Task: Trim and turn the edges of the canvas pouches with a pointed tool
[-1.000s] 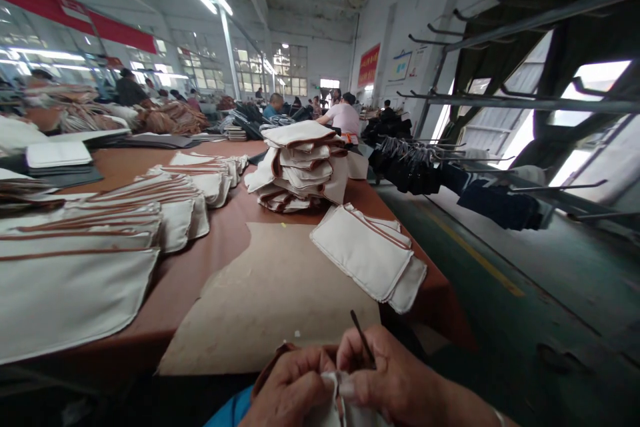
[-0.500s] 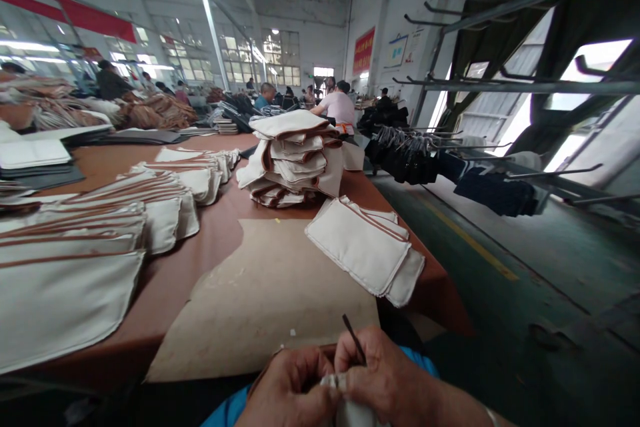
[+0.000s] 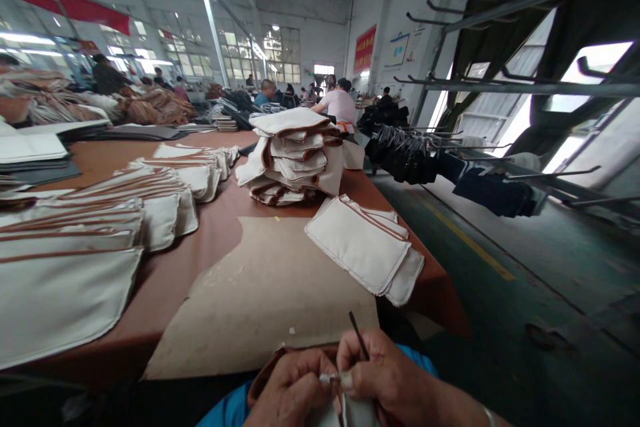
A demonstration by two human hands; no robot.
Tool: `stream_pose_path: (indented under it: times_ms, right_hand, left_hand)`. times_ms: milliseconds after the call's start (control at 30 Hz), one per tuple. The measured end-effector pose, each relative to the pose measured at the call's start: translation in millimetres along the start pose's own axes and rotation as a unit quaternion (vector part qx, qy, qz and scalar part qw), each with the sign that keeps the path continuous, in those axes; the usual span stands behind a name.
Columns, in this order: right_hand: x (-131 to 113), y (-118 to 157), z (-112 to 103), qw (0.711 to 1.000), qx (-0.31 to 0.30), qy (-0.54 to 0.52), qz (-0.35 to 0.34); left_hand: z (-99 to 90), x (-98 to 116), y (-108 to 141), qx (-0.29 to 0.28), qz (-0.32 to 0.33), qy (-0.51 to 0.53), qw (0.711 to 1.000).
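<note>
Low in the view, close to my body, my left hand (image 3: 295, 383) pinches the edge of a cream fabric piece (image 3: 357, 412) with brown trim. Opposite it, my right hand (image 3: 385, 377) is closed, thumb and fingertips against the same edge. A thin dark stick-like tool (image 3: 357, 330) sticks up out of my right hand; its lower end is hidden. Between the fingertips shows a small pale bit (image 3: 329, 378), too small to make out. Beyond the hands, several flat cream pieces (image 3: 357, 243) lie stacked on the table's right side.
A brown-covered table (image 3: 210, 247) bears a tan board (image 3: 280, 287). On it stand a tall cream pile (image 3: 290, 123) and fanned rows of cream pieces (image 3: 65, 287) at left. A metal rack (image 3: 520, 85) with hooks stands at right. Co-workers (image 3: 337, 103) sit farther back.
My fingertips have shifted slightly along the fabric edge, and the small pale bit between them shows more. The dark tool has moved a little right. More brown trim appears beside my left hand.
</note>
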State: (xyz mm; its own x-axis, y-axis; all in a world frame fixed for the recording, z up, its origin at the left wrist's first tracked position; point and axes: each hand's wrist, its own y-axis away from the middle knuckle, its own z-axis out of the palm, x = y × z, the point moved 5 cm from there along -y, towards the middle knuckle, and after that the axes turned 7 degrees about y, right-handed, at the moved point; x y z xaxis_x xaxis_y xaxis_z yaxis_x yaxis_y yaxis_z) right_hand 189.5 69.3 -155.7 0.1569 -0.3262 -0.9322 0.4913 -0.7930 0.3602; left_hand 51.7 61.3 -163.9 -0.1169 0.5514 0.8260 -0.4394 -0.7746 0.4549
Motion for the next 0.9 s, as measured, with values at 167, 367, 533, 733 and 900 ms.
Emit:
stream_pose_path:
  times_ms: [167,367,533,733,900]
  right_hand:
    - [-7.0,6.2,-2.0,0.998,0.007,0.062,-0.017]
    - [-20.8,6.7,-1.8,0.968,0.075,0.237,-0.016]
    - [-31.2,7.2,-2.1,0.952,0.111,0.282,-0.046]
    - [-30.5,12.6,-4.2,0.970,0.087,0.224,-0.038]
    - [-36.0,15.3,-0.2,0.937,0.120,0.315,-0.089]
  left_hand:
    - [2.9,8.8,4.4,-0.006,0.048,-0.063,0.997]
    - [-0.6,16.1,8.7,0.042,0.072,-0.188,0.979]
    - [-0.8,19.8,8.9,0.068,0.084,-0.241,0.965]
    - [-1.6,16.4,10.3,0.060,0.068,-0.228,0.969]
    - [1.8,19.4,13.2,0.081,0.085,-0.257,0.959]
